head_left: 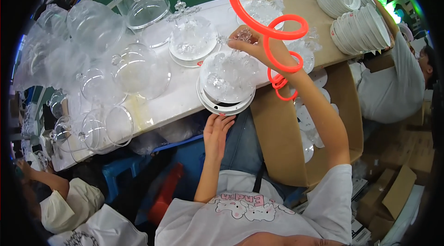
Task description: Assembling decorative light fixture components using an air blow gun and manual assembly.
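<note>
Near the front edge of the table, a clear flower-like plastic ornament [230, 75] on a round disc sits tilted over a white ring-shaped base [213, 103]. A dark gap shows between disc and ring at the near side. My right hand [247, 44] reaches across from the right, its fingers closed around the ornament's clear upper stem. My left hand [217, 128] rests its outstretched fingers against the near rim of the base. Just behind and to the left stands a similar clear ornament on a white base [192, 42].
An orange-red coiled hose [277, 33] hangs in front of my right forearm. Clear domes [141, 70] and plastic bags crowd the table's left. Stacked white rings [360, 31] stand far right. A cardboard box [280, 139] with white discs is beside me; other people work on both sides.
</note>
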`<state>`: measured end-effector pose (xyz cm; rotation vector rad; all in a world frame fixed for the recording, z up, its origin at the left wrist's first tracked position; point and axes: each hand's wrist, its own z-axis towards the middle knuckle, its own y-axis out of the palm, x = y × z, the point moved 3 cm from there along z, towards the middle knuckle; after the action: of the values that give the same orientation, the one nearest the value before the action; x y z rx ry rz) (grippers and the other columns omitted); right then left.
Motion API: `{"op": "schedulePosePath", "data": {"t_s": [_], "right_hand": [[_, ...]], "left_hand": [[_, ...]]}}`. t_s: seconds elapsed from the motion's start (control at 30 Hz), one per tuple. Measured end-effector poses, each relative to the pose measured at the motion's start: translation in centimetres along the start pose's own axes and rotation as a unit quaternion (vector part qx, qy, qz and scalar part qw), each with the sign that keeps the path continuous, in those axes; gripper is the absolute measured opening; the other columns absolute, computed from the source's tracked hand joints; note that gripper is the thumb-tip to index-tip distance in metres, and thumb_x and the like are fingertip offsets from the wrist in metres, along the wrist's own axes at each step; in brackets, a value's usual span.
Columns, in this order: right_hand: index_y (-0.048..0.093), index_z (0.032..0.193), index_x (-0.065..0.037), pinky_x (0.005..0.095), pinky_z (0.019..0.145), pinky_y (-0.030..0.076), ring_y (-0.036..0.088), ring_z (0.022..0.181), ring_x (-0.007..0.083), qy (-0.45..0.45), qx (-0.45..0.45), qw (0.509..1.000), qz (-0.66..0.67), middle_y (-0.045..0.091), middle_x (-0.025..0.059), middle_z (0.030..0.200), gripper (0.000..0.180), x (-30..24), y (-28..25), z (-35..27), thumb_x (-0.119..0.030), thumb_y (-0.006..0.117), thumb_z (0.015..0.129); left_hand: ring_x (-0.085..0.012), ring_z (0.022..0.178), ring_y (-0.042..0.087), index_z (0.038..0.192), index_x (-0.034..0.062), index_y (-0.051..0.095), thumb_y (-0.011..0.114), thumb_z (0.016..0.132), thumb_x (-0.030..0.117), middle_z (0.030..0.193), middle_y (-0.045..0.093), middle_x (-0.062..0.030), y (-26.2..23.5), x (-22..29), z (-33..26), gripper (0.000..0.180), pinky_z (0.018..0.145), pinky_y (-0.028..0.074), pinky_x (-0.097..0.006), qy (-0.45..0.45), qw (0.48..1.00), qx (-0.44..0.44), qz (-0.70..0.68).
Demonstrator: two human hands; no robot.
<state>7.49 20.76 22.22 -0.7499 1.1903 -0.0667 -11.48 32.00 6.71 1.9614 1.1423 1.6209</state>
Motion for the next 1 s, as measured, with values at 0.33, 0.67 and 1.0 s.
{"op": "schedulePosePath", "data": {"t_s": [0.33, 0.67, 1.0], "right_hand": [[0.062, 0.086, -0.001, 0.0249, 0.06, 0.043, 0.054, 0.063, 0.0119, 0.016, -0.002, 0.997, -0.075, 0.062, 0.0073, 0.073, 0.028, 0.5, 0.5, -0.4, -0.028, 0.064, 0.078], [0.062, 0.087, -0.004, 0.0289, 0.06, 0.046, 0.059, 0.061, 0.0197, -0.082, 0.007, 0.982, -0.169, 0.061, 0.0117, 0.067, 0.027, 0.5, 1.2, -1.0, -0.029, 0.063, 0.078], [0.06, 0.09, -0.008, 0.0297, 0.057, 0.043, 0.057, 0.058, 0.0229, -0.123, -0.004, 0.97, -0.208, 0.061, 0.0098, 0.069, 0.026, -0.4, 1.3, -1.0, -0.031, 0.062, 0.079]], "left_hand": [[-0.0178, 0.095, 0.058, 0.107, -0.0005, 0.051, 0.053, 0.087, 0.006, 0.104, 0.059, -0.0099, 0.9, -2.6, 1.7, 0.021, 0.084, 0.049, -0.034, -0.028, 0.999, -0.017, -0.034], [-0.018, 0.092, 0.059, 0.104, -0.0011, 0.053, 0.054, 0.086, 0.006, 0.1, 0.06, -0.0102, 0.5, -2.7, 2.0, 0.019, 0.083, 0.05, -0.034, -0.032, 0.999, -0.02, -0.021], [-0.0192, 0.092, 0.06, 0.107, -0.0019, 0.052, 0.054, 0.086, 0.005, 0.101, 0.06, -0.0113, 0.6, -2.8, 2.0, 0.022, 0.082, 0.05, -0.034, -0.032, 0.999, -0.021, -0.02]]}}
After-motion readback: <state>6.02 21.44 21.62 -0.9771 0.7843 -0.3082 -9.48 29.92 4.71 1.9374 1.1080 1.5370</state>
